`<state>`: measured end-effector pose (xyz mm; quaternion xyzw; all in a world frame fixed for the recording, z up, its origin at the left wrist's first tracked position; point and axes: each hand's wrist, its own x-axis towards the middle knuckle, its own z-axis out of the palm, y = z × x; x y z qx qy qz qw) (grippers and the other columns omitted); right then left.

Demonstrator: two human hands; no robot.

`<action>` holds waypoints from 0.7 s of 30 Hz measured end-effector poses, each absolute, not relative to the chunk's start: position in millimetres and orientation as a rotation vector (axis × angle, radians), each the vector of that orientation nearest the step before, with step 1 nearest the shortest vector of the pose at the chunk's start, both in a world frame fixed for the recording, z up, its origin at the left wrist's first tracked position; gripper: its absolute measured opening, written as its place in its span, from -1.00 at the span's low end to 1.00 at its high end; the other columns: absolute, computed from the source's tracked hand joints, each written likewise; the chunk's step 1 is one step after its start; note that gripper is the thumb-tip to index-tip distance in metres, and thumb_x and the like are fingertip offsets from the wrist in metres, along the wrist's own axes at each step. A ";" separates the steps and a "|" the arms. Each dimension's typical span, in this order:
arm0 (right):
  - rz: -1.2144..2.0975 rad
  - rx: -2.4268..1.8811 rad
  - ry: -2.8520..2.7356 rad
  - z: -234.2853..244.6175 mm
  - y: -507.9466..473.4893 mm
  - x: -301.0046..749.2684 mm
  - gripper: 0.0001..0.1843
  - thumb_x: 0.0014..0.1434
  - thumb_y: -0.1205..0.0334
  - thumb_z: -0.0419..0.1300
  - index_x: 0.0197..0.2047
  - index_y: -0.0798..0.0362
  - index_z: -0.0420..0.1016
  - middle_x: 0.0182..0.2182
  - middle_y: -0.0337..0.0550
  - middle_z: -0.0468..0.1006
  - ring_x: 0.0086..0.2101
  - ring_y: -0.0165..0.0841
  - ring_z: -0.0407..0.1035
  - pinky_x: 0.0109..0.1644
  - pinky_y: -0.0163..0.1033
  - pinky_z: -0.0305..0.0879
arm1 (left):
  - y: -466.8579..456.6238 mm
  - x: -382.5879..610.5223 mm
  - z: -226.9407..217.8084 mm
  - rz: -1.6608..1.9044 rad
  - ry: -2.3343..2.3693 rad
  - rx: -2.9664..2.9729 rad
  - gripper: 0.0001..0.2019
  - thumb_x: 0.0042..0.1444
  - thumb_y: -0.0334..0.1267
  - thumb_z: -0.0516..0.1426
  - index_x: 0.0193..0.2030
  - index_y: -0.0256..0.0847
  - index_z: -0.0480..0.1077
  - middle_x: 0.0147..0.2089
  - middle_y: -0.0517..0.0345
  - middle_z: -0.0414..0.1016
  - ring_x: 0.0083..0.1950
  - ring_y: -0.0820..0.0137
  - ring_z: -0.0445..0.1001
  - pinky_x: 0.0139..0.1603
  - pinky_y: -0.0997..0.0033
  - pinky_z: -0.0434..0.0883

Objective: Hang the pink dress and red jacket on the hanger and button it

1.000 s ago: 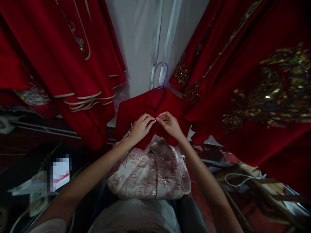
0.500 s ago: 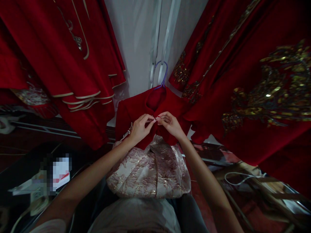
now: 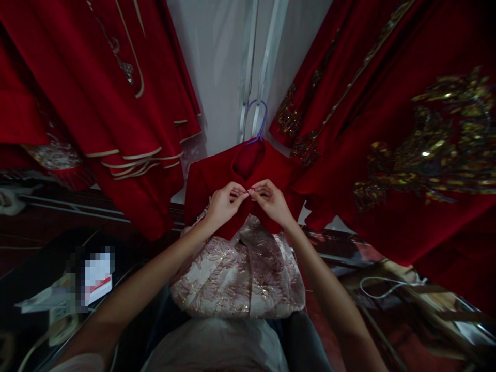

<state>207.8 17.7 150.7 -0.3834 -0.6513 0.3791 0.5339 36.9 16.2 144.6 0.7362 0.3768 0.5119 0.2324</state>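
A small red velvet jacket (image 3: 209,181) hangs in front of me on a purple hanger (image 3: 260,120), over a pale pink and gold brocade skirt (image 3: 236,274). My left hand (image 3: 223,203) and my right hand (image 3: 271,199) meet at the jacket's front opening just below the collar. Both pinch the fabric edges with fingertips touching. What sits between the fingertips is too small to make out.
Red embroidered robes hang on both sides, one with cream trim (image 3: 127,103) at left and one with gold embroidery (image 3: 426,139) at right. A white wall with rails (image 3: 259,62) lies behind. A white cable (image 3: 383,289) and clutter lie at lower right.
Both hands stay pinched at the jacket front, with only tiny finger shifts. The view has barely moved.
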 end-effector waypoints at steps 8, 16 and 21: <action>0.892 -0.931 -1.600 157.4 14.5 210.2 -0.68 0.06 0.01 0.28 -0.24 0.03 0.35 -0.35 -0.21 0.46 -0.33 -0.41 0.41 -0.25 -0.27 0.47 | 14.1 39.2 150.7 1.522 0.957 2.084 -0.93 0.16 -0.29 0.13 -0.25 -0.22 0.35 -0.24 0.13 0.42 -0.28 0.49 0.47 -0.23 0.46 0.51; 0.866 -0.946 -1.608 155.8 14.7 210.0 -0.69 0.07 0.03 0.28 -0.24 0.03 0.34 -0.35 -0.20 0.46 -0.32 -0.41 0.41 -0.23 -0.25 0.48 | 13.7 41.1 147.4 1.476 1.036 2.196 -0.95 0.21 -0.31 0.07 -0.20 -0.20 0.29 -0.23 0.13 0.41 -0.23 0.44 0.46 -0.17 0.39 0.47; 0.888 -0.932 -1.586 153.1 15.8 208.7 -0.68 0.06 0.01 0.28 -0.24 0.02 0.33 -0.35 -0.20 0.47 -0.32 -0.40 0.42 -0.23 -0.24 0.50 | 13.4 40.7 147.6 1.487 1.057 2.283 -0.94 0.22 -0.30 0.05 -0.18 -0.20 0.28 -0.17 0.07 0.37 -0.16 0.39 0.43 -0.10 0.32 0.45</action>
